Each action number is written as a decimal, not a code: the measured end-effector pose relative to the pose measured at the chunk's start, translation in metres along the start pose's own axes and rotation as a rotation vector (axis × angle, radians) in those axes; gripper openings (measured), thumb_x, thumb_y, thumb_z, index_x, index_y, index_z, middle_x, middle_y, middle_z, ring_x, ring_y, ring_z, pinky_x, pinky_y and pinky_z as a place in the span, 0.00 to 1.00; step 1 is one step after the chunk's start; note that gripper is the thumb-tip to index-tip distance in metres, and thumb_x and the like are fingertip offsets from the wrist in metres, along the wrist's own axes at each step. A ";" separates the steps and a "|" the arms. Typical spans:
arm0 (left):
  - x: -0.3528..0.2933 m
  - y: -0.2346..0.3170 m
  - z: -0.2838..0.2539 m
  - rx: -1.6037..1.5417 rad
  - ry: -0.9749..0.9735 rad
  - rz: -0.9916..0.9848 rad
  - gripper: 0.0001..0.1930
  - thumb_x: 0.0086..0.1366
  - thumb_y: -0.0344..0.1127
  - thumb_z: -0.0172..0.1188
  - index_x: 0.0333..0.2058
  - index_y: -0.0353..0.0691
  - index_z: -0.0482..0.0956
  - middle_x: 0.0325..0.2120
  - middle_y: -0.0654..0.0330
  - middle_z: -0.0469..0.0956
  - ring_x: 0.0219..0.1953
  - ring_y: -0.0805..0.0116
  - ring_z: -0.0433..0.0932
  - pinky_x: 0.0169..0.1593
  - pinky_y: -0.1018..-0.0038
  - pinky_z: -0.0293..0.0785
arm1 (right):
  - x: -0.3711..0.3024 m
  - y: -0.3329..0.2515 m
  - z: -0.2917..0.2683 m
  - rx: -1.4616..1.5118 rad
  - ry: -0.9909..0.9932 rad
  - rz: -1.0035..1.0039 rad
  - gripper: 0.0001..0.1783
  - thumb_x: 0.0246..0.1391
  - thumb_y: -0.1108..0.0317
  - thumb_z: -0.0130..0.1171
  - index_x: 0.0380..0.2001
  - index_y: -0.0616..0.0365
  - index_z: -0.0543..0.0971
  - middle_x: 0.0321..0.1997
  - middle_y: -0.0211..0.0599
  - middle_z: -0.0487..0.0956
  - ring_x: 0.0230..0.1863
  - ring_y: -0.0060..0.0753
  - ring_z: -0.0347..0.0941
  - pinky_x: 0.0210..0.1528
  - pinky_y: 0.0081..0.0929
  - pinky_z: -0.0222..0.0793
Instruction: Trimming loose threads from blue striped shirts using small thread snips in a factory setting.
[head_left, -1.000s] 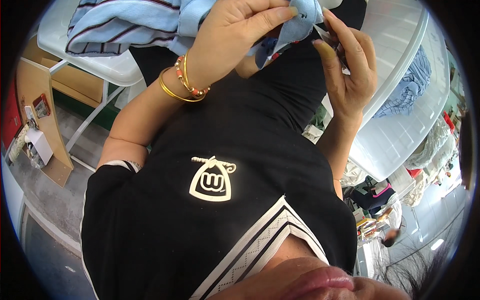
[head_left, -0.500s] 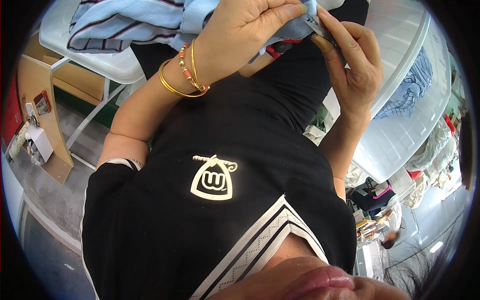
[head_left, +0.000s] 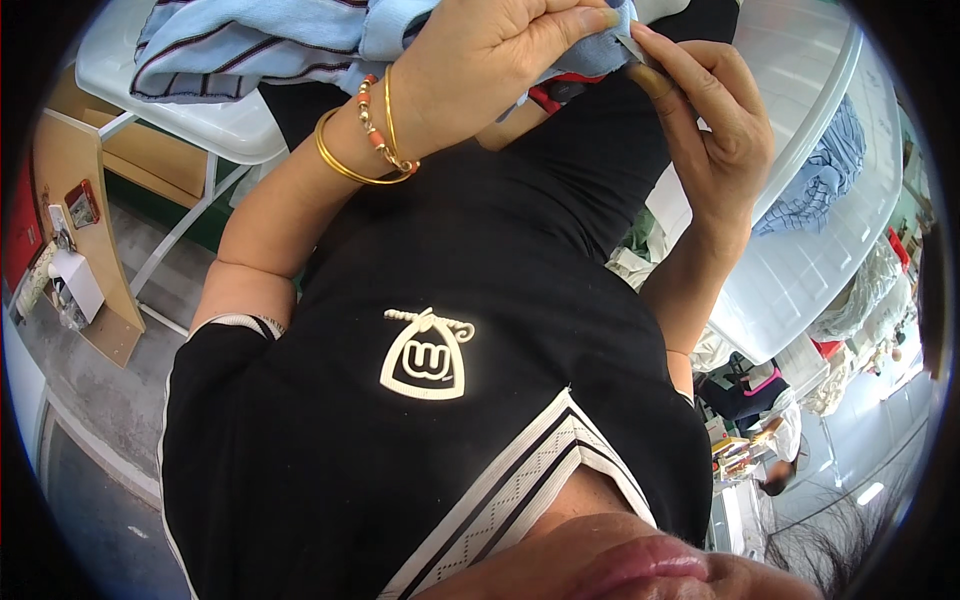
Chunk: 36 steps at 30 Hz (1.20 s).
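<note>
- On the left, a white, rounded-edge plastic surface (head_left: 225, 135) on pale metal legs sits under part of a light-blue knit garment with dark stripes (head_left: 260, 50), cropped at the far edge.
- At far centre, the left hand (head_left: 490, 70) pinches a plain blue edge, apparently the same garment's, between narrowed fingers.
- Just right, the right hand (head_left: 715, 135) holds a small, silvery, pointed metal tool (head_left: 634, 50) between close-set fingers beside that edge; contact is unclear.
- Work on this edge appears under way; how much is finished elsewhere cannot be told.
- Far right, a crumpled blue striped cloth (head_left: 825, 170) lies inside a translucent white plastic tub (head_left: 790, 280), apart from both hands, its state of completion unclear.
</note>
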<state>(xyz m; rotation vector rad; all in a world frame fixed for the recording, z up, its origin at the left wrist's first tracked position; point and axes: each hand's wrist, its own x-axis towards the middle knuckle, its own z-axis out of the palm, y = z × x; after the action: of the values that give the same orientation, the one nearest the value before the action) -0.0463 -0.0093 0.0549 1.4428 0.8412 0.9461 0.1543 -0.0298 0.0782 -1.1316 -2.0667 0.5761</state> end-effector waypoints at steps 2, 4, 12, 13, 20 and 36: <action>0.001 0.002 -0.002 -0.014 -0.032 -0.073 0.10 0.68 0.31 0.50 0.36 0.30 0.76 0.26 0.63 0.74 0.26 0.79 0.69 0.31 0.81 0.66 | 0.001 0.003 0.002 0.024 0.023 -0.009 0.17 0.44 0.77 0.66 0.41 0.60 0.82 0.30 0.30 0.74 0.30 0.18 0.69 0.28 0.14 0.62; 0.002 0.000 -0.003 -0.056 -0.033 -0.126 0.10 0.68 0.32 0.50 0.37 0.31 0.76 0.26 0.65 0.74 0.27 0.81 0.69 0.31 0.82 0.66 | 0.001 0.003 0.005 0.095 0.069 0.072 0.17 0.45 0.77 0.65 0.42 0.61 0.81 0.30 0.29 0.74 0.30 0.17 0.68 0.28 0.13 0.61; -0.003 -0.013 0.004 -0.588 0.089 -0.382 0.12 0.69 0.34 0.51 0.46 0.33 0.73 0.33 0.67 0.75 0.32 0.84 0.71 0.36 0.86 0.68 | 0.014 0.008 0.031 0.547 0.151 0.512 0.06 0.52 0.71 0.63 0.31 0.61 0.78 0.23 0.16 0.70 0.24 0.09 0.60 0.26 0.10 0.55; -0.004 -0.016 0.006 -0.580 0.096 -0.338 0.13 0.68 0.33 0.52 0.47 0.33 0.72 0.36 0.66 0.75 0.34 0.83 0.71 0.37 0.86 0.68 | 0.016 0.009 0.034 0.583 0.204 0.510 0.06 0.52 0.71 0.63 0.31 0.61 0.78 0.23 0.16 0.70 0.24 0.09 0.60 0.26 0.11 0.55; -0.019 -0.028 0.009 -0.350 0.053 -0.303 0.16 0.66 0.31 0.54 0.50 0.32 0.72 0.41 0.61 0.77 0.42 0.77 0.76 0.46 0.81 0.71 | 0.028 0.011 0.025 0.592 0.278 0.552 0.07 0.55 0.65 0.61 0.28 0.57 0.78 0.19 0.17 0.71 0.18 0.07 0.58 0.20 0.11 0.50; -0.007 -0.006 0.004 -0.296 -0.006 -0.059 0.16 0.64 0.26 0.55 0.51 0.33 0.72 0.35 0.66 0.73 0.39 0.80 0.72 0.46 0.81 0.69 | 0.007 0.020 -0.014 0.263 0.209 0.269 0.17 0.53 0.72 0.61 0.47 0.61 0.77 0.33 0.24 0.72 0.32 0.12 0.65 0.33 0.09 0.58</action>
<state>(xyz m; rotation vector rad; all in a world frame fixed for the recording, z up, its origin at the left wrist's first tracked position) -0.0452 -0.0164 0.0484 1.1595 0.7027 0.9763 0.1730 -0.0121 0.0764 -1.2616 -1.6201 0.7978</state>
